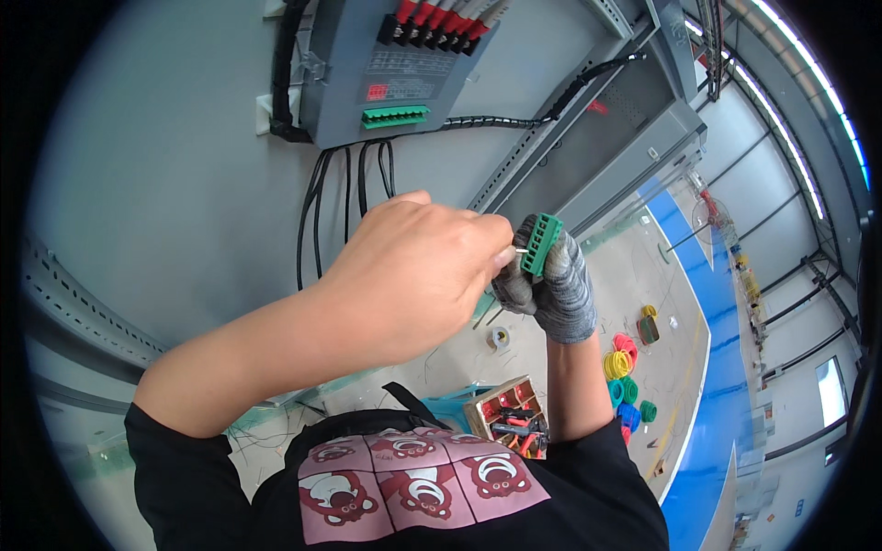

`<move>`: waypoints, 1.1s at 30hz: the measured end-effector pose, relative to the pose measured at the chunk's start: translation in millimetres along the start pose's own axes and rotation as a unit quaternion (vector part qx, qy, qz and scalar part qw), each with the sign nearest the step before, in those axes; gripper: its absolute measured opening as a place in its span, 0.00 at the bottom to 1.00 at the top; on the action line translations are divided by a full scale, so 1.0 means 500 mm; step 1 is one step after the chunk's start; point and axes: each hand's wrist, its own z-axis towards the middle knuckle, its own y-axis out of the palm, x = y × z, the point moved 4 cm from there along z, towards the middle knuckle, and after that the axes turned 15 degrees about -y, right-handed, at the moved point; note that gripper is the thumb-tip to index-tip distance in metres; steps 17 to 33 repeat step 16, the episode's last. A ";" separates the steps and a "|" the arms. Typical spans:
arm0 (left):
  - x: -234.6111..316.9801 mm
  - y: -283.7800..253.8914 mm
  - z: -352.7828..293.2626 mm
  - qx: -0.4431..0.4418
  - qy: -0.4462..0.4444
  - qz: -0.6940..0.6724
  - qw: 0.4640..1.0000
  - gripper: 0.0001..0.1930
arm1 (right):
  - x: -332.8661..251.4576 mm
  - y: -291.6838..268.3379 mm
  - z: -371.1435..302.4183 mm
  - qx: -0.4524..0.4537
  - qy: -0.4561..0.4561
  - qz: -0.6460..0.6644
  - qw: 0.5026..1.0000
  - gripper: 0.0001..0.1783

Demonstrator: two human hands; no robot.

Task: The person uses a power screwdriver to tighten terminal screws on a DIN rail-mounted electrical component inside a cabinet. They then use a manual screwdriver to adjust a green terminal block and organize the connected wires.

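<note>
My right hand (562,292), in a grey knit glove, grips a green plug-in terminal block (542,244) with its row of openings in view. Bare and closed, my left hand (432,253) pinches a thin piece with a pale metal tip (521,250) against the block's side. Most of that piece is hidden by my fingers, so I cannot tell whether it is a wire end or a tool. Above my hands, a grey electrical module (404,64) carries a green socket (395,117) and red-sleeved wires (436,20) along its top.
Black cables (322,207) hang below the module inside the grey cabinet. A wooden box of hand tools (508,415) stands beneath my arms. Coloured wire coils (618,365) lie on the floor to the right, near a blue floor strip (706,367). A tape roll (499,338) is also down there.
</note>
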 end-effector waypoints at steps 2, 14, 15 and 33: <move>0.001 -0.003 0.000 -0.003 -0.008 -0.002 1.000 0.10 | -0.004 0.001 0.003 -0.004 -0.006 -0.009 1.000 0.34; 0.011 -0.008 0.003 -0.036 -0.044 -0.004 0.998 0.11 | -0.041 -0.004 -0.001 0.028 -0.021 -0.119 0.992 0.31; 0.011 -0.010 0.004 -0.042 -0.052 -0.013 0.998 0.11 | -0.043 -0.003 -0.002 0.031 -0.010 -0.125 0.992 0.32; 0.010 -0.013 0.005 -0.048 -0.060 -0.022 0.997 0.12 | -0.044 -0.002 -0.003 0.033 0.001 -0.131 0.991 0.33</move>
